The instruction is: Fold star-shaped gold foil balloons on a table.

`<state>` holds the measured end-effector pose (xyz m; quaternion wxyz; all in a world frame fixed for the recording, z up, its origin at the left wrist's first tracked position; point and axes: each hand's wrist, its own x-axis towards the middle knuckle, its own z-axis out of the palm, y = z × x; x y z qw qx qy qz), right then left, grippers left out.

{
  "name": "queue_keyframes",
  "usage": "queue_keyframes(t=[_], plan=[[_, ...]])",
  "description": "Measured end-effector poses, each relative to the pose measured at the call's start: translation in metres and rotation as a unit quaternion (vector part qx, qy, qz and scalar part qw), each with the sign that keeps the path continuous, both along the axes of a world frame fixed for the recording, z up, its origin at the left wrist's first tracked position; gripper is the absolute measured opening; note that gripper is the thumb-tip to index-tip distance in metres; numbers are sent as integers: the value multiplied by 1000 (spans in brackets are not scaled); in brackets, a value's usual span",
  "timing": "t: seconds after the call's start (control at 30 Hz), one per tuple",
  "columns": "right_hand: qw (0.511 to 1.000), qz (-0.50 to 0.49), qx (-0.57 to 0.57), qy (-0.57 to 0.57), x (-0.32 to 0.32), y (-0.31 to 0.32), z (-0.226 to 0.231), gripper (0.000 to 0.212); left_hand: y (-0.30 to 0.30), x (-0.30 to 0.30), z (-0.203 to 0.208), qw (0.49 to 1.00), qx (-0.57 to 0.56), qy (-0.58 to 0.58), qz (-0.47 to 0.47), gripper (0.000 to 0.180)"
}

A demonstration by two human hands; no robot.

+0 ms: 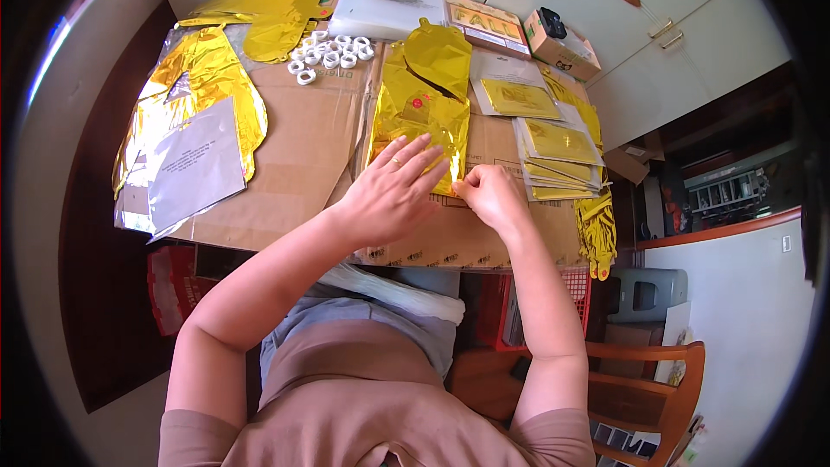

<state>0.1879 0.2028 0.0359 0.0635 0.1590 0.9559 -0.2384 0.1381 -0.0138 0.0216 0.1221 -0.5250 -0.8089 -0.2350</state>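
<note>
As left fingers (pixel 422 163) splay over one gold foil (pixel 396 111), right fingers (pixel 469 182) pinching its corner.

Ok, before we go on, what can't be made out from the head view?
All in the head view:
- Gold foil: the part beneath the left hand is covered by its palm and fingers.
- Right hand: its curled fingers hide how much foil is in its grip.
- Grey sheet: its print is too small to read.
- Red crate: the right forearm and table edge hide part of it.
</note>
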Motion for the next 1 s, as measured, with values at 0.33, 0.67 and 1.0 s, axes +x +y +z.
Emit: queue_keyframes(t=[0.33, 0.67, 1.0], plan=[[999, -21, -39, -11, 0, 1, -2, 27, 7, -16, -35, 990, -116, 22, 80, 88], [999, -26, -28, -15, 0, -1, 0, 26, 5, -14, -39, 987, -134, -6, 90, 87], [947, -11, 134, 292, 25, -11, -34, 17, 7, -14, -35, 985, -150, -15, 87, 85]])
